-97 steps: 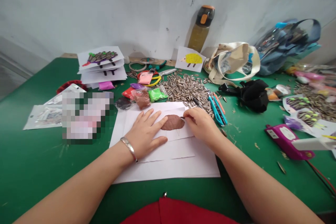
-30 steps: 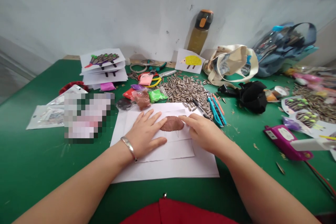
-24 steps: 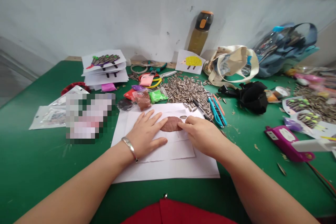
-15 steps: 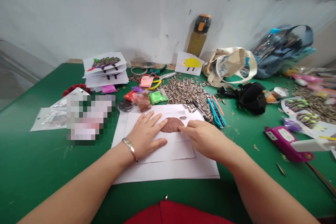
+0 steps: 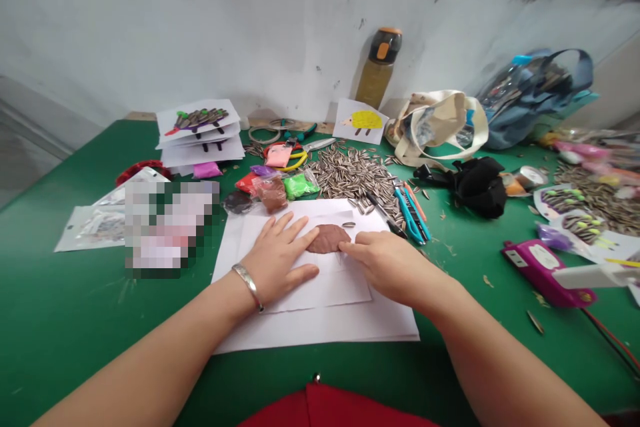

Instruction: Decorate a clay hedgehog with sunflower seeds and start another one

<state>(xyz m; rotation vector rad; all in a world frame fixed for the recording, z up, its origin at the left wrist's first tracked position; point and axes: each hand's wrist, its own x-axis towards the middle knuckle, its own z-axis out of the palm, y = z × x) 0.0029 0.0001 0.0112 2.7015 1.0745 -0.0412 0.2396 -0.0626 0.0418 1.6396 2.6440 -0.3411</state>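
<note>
A flattened oval of brown modelling clay [image 5: 328, 239] lies on a small sheet of white paper [image 5: 320, 290]. My left hand [image 5: 281, 257] is spread flat on that sheet, its index fingertip touching the clay's left end. At the clay's lower right edge my right hand [image 5: 385, 260] presses with its extended index finger, the other fingers curled in. I see nothing held in it, though its palm side is hidden. One sunflower seed [image 5: 349, 224] sits just above the clay's right end. Larger white sheets [image 5: 390, 327] lie underneath.
Behind the paper are a heap of sunflower seeds [image 5: 350, 170], bagged coloured clay [image 5: 300, 185], scissors [image 5: 320, 145] and a blue cutter [image 5: 410, 213]. Seed-decorated cards [image 5: 200, 127] are stacked at left. A bottle [image 5: 379, 67], a cream bag [image 5: 440, 127] and a magenta device [image 5: 550, 273] stand around.
My right index fingertip has shifted slightly down along the clay's right edge, showing more of that end. My left hand stays in place.
</note>
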